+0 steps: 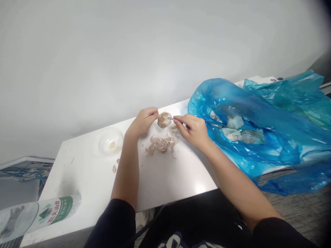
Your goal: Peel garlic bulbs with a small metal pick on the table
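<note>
Above the white table, my left hand [145,121] is closed on a garlic bulb [163,120] with its fingertips at the bulb's left side. My right hand [192,129] pinches a thin metal tool [171,119]; its tip meets the right side of the bulb. Most of the tool is hidden in the fingers, so its exact kind is unclear. A loose heap of dry garlic skins [160,144] lies on the table just below the bulb. To the left, a clear bowl [101,140] holds a small pale piece, probably a peeled clove.
A large blue plastic bag [219,91] spreads over the right side, open, with several garlic bulbs [235,121] inside. A clear water bottle [38,215] stands at the table's left front. Skin scraps [114,168] lie near the bowl. A grey-white wall [129,58] rises behind the table [85,179].
</note>
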Demonstrator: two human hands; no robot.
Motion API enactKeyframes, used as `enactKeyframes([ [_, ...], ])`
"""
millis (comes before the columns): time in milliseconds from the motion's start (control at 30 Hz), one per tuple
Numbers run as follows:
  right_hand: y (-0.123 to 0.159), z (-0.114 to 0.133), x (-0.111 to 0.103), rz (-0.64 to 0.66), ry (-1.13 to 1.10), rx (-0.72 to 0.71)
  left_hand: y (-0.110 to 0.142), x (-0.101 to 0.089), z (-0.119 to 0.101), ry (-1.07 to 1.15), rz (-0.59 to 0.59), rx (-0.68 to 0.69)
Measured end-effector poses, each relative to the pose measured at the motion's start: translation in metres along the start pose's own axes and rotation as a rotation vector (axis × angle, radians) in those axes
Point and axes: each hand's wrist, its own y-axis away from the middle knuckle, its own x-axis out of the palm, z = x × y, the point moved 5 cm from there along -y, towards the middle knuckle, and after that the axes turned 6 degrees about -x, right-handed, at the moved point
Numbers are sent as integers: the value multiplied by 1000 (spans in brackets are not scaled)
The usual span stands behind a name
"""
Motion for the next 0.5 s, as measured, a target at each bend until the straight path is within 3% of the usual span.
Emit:
enactKeyframes([
  [267, -1, 0, -7, -74, -32, -38, 0, -3, 3, 100, 19, 19],
  [500, 1, 4, -5, -40, -49, -125, -1, -4, 5, 145, -2, 34],
])
